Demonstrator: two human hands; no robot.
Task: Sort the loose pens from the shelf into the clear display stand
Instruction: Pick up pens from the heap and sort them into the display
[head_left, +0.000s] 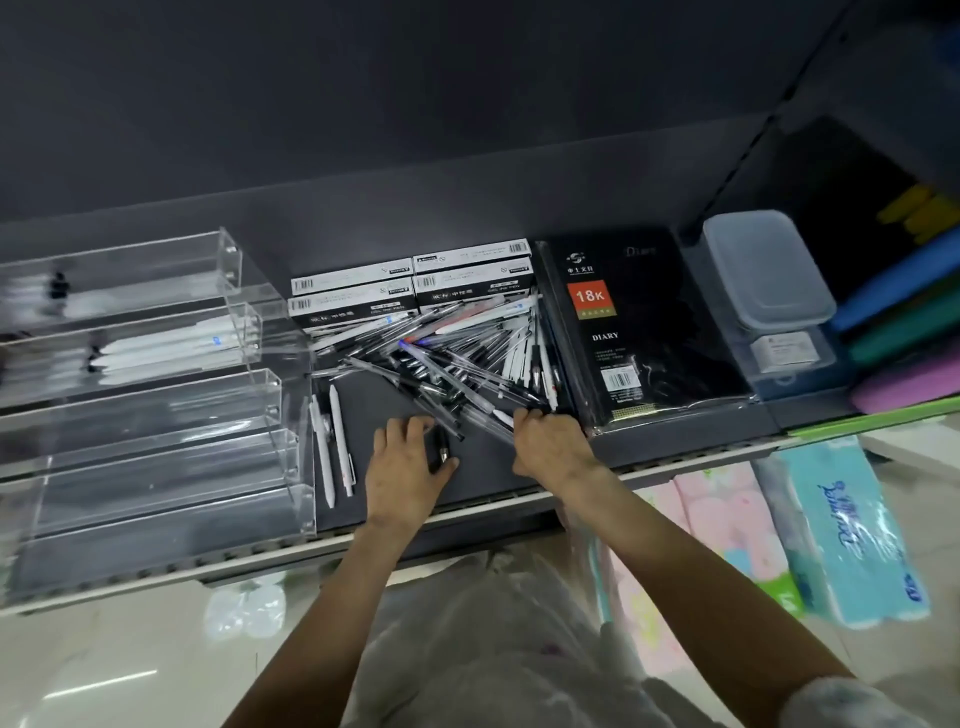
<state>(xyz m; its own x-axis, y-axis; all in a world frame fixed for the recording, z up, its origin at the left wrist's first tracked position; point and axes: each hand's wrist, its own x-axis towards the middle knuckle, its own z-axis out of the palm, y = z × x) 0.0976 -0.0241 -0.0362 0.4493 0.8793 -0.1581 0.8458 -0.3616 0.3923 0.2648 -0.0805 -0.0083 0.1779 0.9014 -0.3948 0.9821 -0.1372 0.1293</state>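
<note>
Both hands work the pen pile: left hand clasps a black pen, right hand grips clear-barrelled ones beside the glossy "18K DIARY" notebook.

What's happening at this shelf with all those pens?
A person is sorting a heap of loose pens into the clear stand on the left. The left hand holds a dark pen; the right hand grips pens at the heap's edge. The stand's upper tiers hold white pens; its lower tiers look empty.
</note>
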